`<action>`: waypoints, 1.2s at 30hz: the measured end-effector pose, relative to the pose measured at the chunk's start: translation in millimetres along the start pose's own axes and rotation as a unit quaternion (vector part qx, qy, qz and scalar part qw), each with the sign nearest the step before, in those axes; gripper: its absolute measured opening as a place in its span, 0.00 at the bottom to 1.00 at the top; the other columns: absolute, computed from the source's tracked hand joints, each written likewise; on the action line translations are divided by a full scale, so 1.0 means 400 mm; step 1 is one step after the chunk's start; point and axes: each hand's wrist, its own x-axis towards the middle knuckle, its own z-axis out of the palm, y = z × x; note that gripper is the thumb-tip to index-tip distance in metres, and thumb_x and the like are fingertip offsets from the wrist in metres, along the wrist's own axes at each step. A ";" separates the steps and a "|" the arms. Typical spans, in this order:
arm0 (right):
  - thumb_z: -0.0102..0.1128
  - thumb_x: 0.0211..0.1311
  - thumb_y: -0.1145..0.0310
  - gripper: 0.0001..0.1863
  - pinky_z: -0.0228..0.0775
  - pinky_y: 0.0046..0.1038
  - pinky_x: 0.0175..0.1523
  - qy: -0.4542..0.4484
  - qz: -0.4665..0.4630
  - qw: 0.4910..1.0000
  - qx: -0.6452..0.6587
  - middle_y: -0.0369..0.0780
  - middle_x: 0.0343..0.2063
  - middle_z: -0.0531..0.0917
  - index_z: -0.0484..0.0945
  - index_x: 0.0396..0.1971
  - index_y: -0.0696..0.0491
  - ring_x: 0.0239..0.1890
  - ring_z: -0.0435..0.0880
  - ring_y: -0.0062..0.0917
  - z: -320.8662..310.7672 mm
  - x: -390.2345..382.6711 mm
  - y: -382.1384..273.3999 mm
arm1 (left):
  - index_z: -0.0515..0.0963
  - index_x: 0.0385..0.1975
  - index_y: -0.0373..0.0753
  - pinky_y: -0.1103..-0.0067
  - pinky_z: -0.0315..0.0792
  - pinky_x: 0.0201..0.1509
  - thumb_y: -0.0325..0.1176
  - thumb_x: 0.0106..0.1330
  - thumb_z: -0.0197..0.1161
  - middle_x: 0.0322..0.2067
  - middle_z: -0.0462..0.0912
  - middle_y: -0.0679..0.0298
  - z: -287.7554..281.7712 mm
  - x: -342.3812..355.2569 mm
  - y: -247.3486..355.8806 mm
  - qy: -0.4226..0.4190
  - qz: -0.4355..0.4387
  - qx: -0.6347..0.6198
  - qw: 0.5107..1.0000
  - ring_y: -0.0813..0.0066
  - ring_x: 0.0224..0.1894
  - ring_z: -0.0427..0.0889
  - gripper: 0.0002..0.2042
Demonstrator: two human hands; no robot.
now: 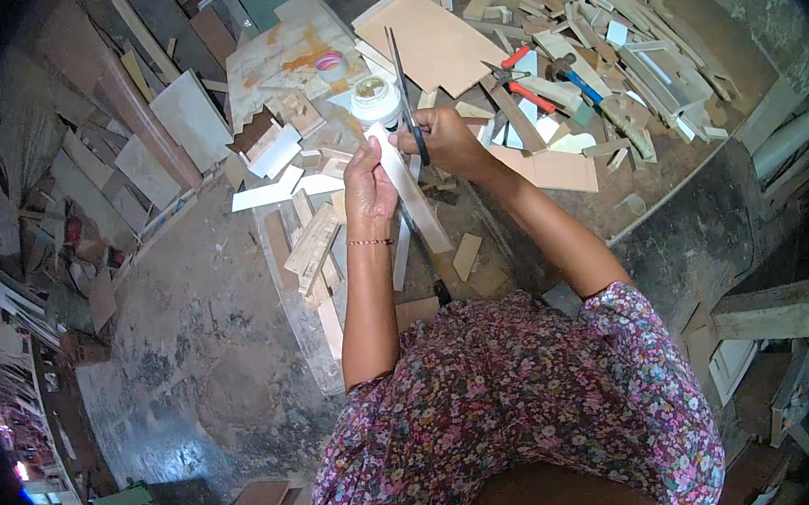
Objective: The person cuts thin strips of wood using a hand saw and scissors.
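My left hand (368, 178) grips the upper end of a long pale strip (419, 202), whose lower end slopes down toward me. My right hand (447, 141) is closed on black-handled scissors (397, 68), their long blades pointing up and away from me beside the strip's top. The fingers of my two hands are close together; whether the blades touch the strip is unclear. Just beyond them stands a white round jar (376, 109). Small wood and board offcuts (311, 247) lie on the worktop around and below my left hand.
Red-handled pliers (531, 96), a blue-handled hammer (583, 82) and scrap strips lie at right. A peach board (428, 36) and a pink-centred tape roll (330, 65) sit toward the back. Stacked panels (182, 118) lean at left. More wood pieces (789, 303) are at lower right.
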 end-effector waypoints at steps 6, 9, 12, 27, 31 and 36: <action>0.57 0.46 0.66 0.11 0.58 0.15 0.22 -0.048 -0.011 0.999 0.012 0.31 0.15 0.73 0.74 0.18 0.60 0.18 0.67 0.11 -0.011 -0.012 0.001 | 0.65 0.38 0.26 0.77 0.67 0.46 0.27 0.58 0.47 0.37 0.72 0.53 -0.019 0.005 0.014 -0.033 -0.028 -0.022 0.999 0.68 0.39 0.73 0.12; 0.58 0.45 0.69 0.10 0.63 0.16 0.25 -0.041 -0.012 0.998 0.048 0.35 0.19 0.76 0.74 0.23 0.62 0.21 0.71 0.13 -0.014 -0.011 -0.003 | 0.67 0.36 0.28 0.80 0.68 0.43 0.27 0.57 0.49 0.34 0.74 0.56 -0.041 0.014 0.015 0.020 0.008 0.018 1.000 0.71 0.36 0.74 0.10; 0.59 0.45 0.67 0.13 0.62 0.14 0.29 -0.015 -0.019 0.996 0.081 0.34 0.22 0.76 0.75 0.29 0.61 0.24 0.71 0.11 -0.023 0.005 -0.004 | 0.68 0.33 0.29 0.82 0.69 0.41 0.26 0.57 0.50 0.31 0.75 0.58 -0.048 0.013 0.024 -0.004 0.004 0.064 0.998 0.75 0.34 0.75 0.07; 0.61 0.44 0.64 0.12 0.55 0.13 0.25 -0.040 -0.006 0.999 0.012 0.29 0.17 0.72 0.76 0.25 0.58 0.20 0.65 0.09 -0.056 0.004 -0.033 | 0.70 0.32 0.29 0.83 0.73 0.30 0.27 0.56 0.51 0.27 0.76 0.59 -0.013 -0.011 0.030 -0.002 -0.094 0.151 0.984 0.75 0.26 0.76 0.08; 0.60 0.44 0.66 0.10 0.55 0.13 0.23 -0.037 -0.020 0.996 -0.080 0.29 0.15 0.71 0.76 0.22 0.58 0.19 0.64 0.09 -0.064 0.015 -0.012 | 0.71 0.32 0.30 0.83 0.72 0.31 0.26 0.56 0.51 0.27 0.76 0.60 -0.005 -0.017 0.034 -0.005 -0.121 0.151 0.981 0.76 0.26 0.76 0.08; 0.60 0.43 0.66 0.11 0.56 0.16 0.22 -0.017 -0.061 0.986 -0.157 0.30 0.12 0.69 0.75 0.21 0.59 0.18 0.62 0.09 -0.070 0.028 0.012 | 0.71 0.31 0.30 0.86 0.70 0.29 0.26 0.56 0.52 0.27 0.76 0.62 0.000 -0.013 0.023 0.014 -0.124 0.145 0.982 0.79 0.26 0.76 0.06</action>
